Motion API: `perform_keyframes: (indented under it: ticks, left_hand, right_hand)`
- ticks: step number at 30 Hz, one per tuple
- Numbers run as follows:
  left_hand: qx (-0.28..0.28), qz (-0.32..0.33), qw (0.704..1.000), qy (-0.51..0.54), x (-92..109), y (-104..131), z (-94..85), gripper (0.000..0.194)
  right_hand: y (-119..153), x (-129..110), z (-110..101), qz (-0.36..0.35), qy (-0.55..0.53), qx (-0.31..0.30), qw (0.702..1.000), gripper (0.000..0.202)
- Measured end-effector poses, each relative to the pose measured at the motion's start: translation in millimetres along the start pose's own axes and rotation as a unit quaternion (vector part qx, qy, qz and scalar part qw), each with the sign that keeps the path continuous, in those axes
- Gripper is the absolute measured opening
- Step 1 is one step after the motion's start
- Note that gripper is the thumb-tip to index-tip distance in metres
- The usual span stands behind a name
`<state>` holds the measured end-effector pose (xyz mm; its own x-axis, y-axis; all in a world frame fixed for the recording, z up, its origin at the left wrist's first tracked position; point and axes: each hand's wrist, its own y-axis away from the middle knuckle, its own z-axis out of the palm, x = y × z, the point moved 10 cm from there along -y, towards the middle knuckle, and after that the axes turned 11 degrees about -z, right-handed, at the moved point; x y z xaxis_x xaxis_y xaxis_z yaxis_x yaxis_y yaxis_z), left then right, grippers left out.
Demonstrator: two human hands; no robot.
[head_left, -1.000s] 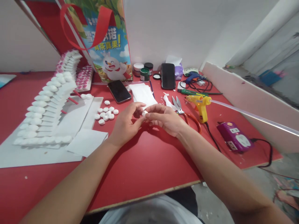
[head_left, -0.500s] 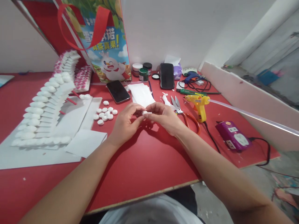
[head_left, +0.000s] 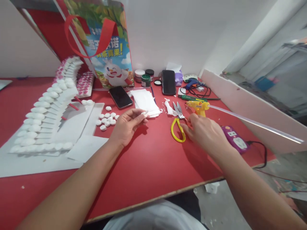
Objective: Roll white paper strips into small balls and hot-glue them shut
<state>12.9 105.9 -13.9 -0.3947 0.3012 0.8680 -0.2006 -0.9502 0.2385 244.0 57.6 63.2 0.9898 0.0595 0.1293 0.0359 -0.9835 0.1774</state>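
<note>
White rounded pieces [head_left: 39, 110] stand in a curved row far to the left of our left grip [head_left: 124, 126], lined up side by side, probably so that each stays separate. Nearer that grip, small white discs [head_left: 103, 127] lie grouped on the red bench [head_left: 148, 166], seemingly to keep them within easy reach. Our left grip is nearly closed, thumb against fingers, pinching a small white piece [head_left: 144, 113] by its edge, which leaves part of it exposed. Just beyond that grip lie white paper slips [head_left: 144, 101]. Between our two grips, the scissors [head_left: 181, 117] lie with blades apart, pointing away from us, their handles towards our right grip [head_left: 208, 131]. Those fingers curl low over the far handle; we cannot tell how far they are closed or whether they hold it. Just beyond this grip sits the yellow glue gun [head_left: 200, 107]; to its right, a purple power socket [head_left: 236, 139].
</note>
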Motion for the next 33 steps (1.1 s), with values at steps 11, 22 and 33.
perform_keyframes:
  ticks: [11, 22, 33]
  left_hand:
    - [-0.003, -0.092, 0.988, 0.12, -16.0, -3.9, -1.9, 0.021]
    - [0.004, -0.062, 0.997, 0.056, -12.4, 1.5, 2.8, 0.03]
    - [0.089, 0.142, 0.978, -0.124, 20.4, 24.2, 9.3, 0.029]
  right_hand:
    - [-26.1, 2.9, 36.4, 0.019, -0.022, -0.073, 0.997, 0.044]
    - [8.9, 24.0, 28.5, -0.019, -0.294, 0.089, 0.951, 0.049]
    - [34.6, -62.0, 13.0, -0.175, -0.357, 0.154, 0.905, 0.064]
